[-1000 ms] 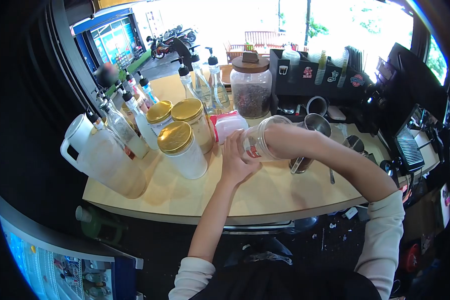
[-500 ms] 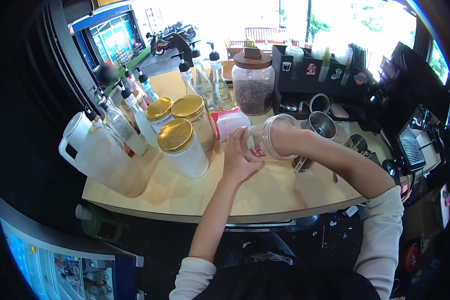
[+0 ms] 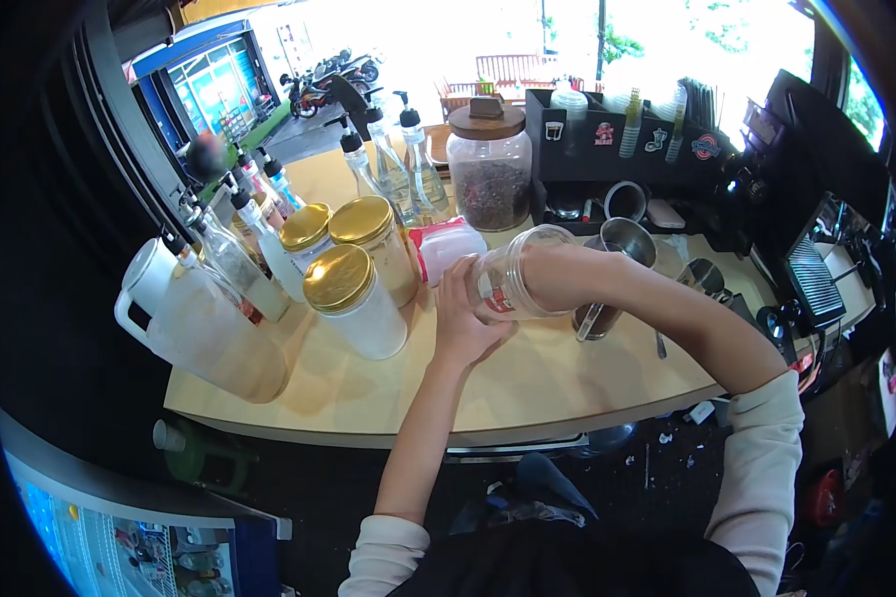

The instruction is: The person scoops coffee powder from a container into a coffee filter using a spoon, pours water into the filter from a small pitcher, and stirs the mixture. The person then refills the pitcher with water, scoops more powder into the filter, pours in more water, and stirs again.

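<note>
A clear wide-mouthed jar [image 3: 508, 244] with a red print lies tilted over the counter, its mouth facing right. My left hand [image 3: 460, 316] is wrapped round the jar's base end and steadies it. Through the mouth reaches my right hand [image 3: 553, 279], wrist bent; its fingers are inside and cannot be made out. A red-and-white packet [image 3: 450, 247] lies just behind my left hand. Beneath my right forearm stands a glass of dark liquid [image 3: 592, 323], and a metal pitcher [image 3: 629, 239] is behind that forearm.
Several gold-lidded jars [image 3: 353, 308] and a large pitcher [image 3: 219, 333] stand left on the counter [image 3: 388, 393]. Pump bottles [image 3: 423, 179] and a wooden-lidded jar [image 3: 490, 184] are behind. A black cup organizer [image 3: 607, 139] stands at back right, a spoon [image 3: 660, 343] at front right.
The view has shifted slightly, so the counter items sit a little further left. Both hands keep their places at the jar, with the right hand still inside its mouth.
</note>
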Action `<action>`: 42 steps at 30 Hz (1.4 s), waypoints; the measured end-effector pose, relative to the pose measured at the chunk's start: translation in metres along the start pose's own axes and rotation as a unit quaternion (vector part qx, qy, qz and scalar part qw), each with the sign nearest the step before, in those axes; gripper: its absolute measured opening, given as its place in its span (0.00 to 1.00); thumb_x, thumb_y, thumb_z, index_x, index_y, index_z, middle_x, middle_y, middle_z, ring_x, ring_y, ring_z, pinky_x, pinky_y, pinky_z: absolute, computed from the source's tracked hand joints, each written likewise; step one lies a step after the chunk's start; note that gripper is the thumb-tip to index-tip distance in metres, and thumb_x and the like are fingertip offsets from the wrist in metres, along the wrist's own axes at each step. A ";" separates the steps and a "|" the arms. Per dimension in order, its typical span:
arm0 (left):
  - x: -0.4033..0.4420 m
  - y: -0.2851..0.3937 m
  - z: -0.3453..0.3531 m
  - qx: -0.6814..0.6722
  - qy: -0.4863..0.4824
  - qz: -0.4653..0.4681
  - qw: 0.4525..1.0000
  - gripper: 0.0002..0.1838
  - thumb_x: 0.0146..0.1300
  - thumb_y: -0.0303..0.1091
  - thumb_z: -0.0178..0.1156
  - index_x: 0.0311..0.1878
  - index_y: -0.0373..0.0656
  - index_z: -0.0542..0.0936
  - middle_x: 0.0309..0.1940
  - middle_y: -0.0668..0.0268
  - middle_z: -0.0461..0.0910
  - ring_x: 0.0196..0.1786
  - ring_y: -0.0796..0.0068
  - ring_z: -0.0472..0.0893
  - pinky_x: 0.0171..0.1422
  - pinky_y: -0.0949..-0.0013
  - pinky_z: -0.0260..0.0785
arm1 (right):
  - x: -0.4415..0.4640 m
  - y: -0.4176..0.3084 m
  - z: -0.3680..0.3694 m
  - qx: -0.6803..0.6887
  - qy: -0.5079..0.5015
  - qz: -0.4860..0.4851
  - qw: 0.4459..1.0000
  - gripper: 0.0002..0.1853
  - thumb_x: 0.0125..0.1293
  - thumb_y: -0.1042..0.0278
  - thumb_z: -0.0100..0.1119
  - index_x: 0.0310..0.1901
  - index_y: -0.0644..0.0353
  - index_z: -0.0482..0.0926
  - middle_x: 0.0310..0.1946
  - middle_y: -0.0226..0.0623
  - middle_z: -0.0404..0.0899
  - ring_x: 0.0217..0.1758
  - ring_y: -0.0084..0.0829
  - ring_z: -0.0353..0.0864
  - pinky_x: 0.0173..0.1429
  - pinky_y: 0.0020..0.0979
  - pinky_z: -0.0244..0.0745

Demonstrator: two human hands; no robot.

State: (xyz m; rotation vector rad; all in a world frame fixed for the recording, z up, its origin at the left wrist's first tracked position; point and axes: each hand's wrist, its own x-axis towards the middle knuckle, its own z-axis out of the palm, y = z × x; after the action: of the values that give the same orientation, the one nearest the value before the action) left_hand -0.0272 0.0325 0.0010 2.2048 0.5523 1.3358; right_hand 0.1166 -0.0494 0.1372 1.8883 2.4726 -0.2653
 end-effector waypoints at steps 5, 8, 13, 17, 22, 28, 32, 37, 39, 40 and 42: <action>0.000 -0.004 0.002 0.006 0.008 0.006 1.000 0.52 0.29 0.34 0.73 0.65 0.47 0.62 0.58 0.59 0.67 0.63 0.53 0.66 0.68 0.54 0.57 | -0.011 -0.003 -0.023 0.046 0.035 -0.058 0.997 0.15 0.54 0.74 0.57 0.44 0.66 0.78 0.30 0.49 0.80 0.34 0.43 0.81 0.42 0.39 0.75; 0.000 -0.003 0.000 0.013 0.014 0.001 1.000 0.51 0.29 0.34 0.73 0.65 0.45 0.62 0.57 0.58 0.67 0.63 0.53 0.66 0.68 0.54 0.58 | -0.026 -0.016 -0.047 0.072 0.015 -0.016 0.997 0.12 0.54 0.74 0.56 0.41 0.68 0.80 0.30 0.50 0.80 0.35 0.44 0.81 0.44 0.40 0.74; 0.001 0.002 -0.003 -0.024 0.019 -0.041 0.999 0.51 0.31 0.34 0.74 0.64 0.43 0.61 0.56 0.56 0.67 0.62 0.53 0.67 0.67 0.55 0.60 | -0.043 -0.012 -0.065 0.122 0.100 -0.036 0.987 0.11 0.55 0.71 0.60 0.38 0.68 0.82 0.27 0.45 0.79 0.32 0.37 0.79 0.40 0.34 0.73; 0.000 0.005 -0.004 -0.048 0.017 -0.047 0.998 0.52 0.30 0.35 0.77 0.64 0.42 0.61 0.55 0.56 0.67 0.60 0.54 0.69 0.65 0.56 0.64 | -0.049 0.004 -0.063 0.159 0.142 -0.061 0.975 0.11 0.57 0.68 0.63 0.37 0.66 0.82 0.28 0.38 0.78 0.31 0.29 0.74 0.38 0.31 0.70; 0.000 0.012 -0.006 -0.041 -0.012 -0.071 0.997 0.52 0.30 0.37 0.79 0.63 0.43 0.62 0.53 0.57 0.67 0.59 0.56 0.70 0.63 0.57 0.66 | -0.060 0.013 -0.068 0.196 0.174 -0.024 0.965 0.11 0.59 0.64 0.62 0.36 0.64 0.82 0.25 0.35 0.77 0.30 0.26 0.74 0.39 0.30 0.70; 0.002 0.014 -0.001 -0.083 -0.023 -0.079 0.993 0.52 0.30 0.40 0.80 0.61 0.39 0.64 0.51 0.58 0.70 0.59 0.61 0.71 0.64 0.60 0.65 | -0.084 0.030 -0.075 0.246 0.244 -0.042 0.937 0.10 0.61 0.66 0.61 0.39 0.64 0.82 0.26 0.35 0.78 0.31 0.25 0.75 0.39 0.29 0.70; 0.000 0.007 0.002 -0.133 -0.021 -0.089 0.987 0.51 0.30 0.40 0.81 0.61 0.37 0.65 0.56 0.58 0.70 0.60 0.63 0.72 0.65 0.63 0.64 | -0.111 0.041 -0.067 0.183 0.290 -0.010 0.939 0.09 0.62 0.68 0.59 0.38 0.65 0.81 0.29 0.41 0.78 0.34 0.33 0.78 0.41 0.32 0.72; 0.002 0.000 0.006 -0.161 -0.031 -0.073 0.984 0.52 0.29 0.37 0.81 0.62 0.38 0.65 0.56 0.60 0.72 0.59 0.66 0.73 0.65 0.63 0.65 | -0.152 0.059 -0.050 0.136 0.321 0.058 0.936 0.10 0.63 0.69 0.59 0.44 0.61 0.79 0.37 0.42 0.76 0.39 0.48 0.79 0.42 0.41 0.73; 0.002 0.003 0.006 -0.189 -0.037 -0.098 0.976 0.52 0.29 0.36 0.81 0.62 0.38 0.65 0.55 0.60 0.73 0.59 0.66 0.74 0.64 0.63 0.66 | -0.165 0.066 -0.044 0.119 0.339 0.067 0.931 0.09 0.63 0.71 0.59 0.44 0.62 0.80 0.35 0.41 0.76 0.35 0.42 0.78 0.39 0.37 0.72; 0.003 0.002 0.005 -0.193 -0.038 -0.101 0.975 0.52 0.29 0.36 0.81 0.62 0.38 0.65 0.55 0.60 0.73 0.59 0.66 0.74 0.64 0.63 0.66 | -0.171 0.069 -0.042 0.103 0.360 0.072 0.924 0.09 0.62 0.74 0.60 0.44 0.62 0.80 0.33 0.39 0.76 0.32 0.37 0.78 0.36 0.33 0.72; 0.002 -0.002 0.004 -0.158 -0.057 -0.083 0.982 0.52 0.28 0.36 0.81 0.62 0.37 0.66 0.55 0.60 0.74 0.59 0.67 0.74 0.64 0.64 0.66 | -0.180 0.071 -0.037 0.089 0.368 0.081 0.922 0.10 0.62 0.75 0.60 0.45 0.61 0.80 0.33 0.39 0.76 0.31 0.36 0.78 0.35 0.33 0.72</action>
State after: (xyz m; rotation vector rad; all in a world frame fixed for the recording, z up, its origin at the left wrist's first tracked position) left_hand -0.0225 0.0346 -0.0003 1.9176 0.4368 1.1187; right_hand 0.2363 -0.1984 0.1862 2.6411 2.7342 0.3025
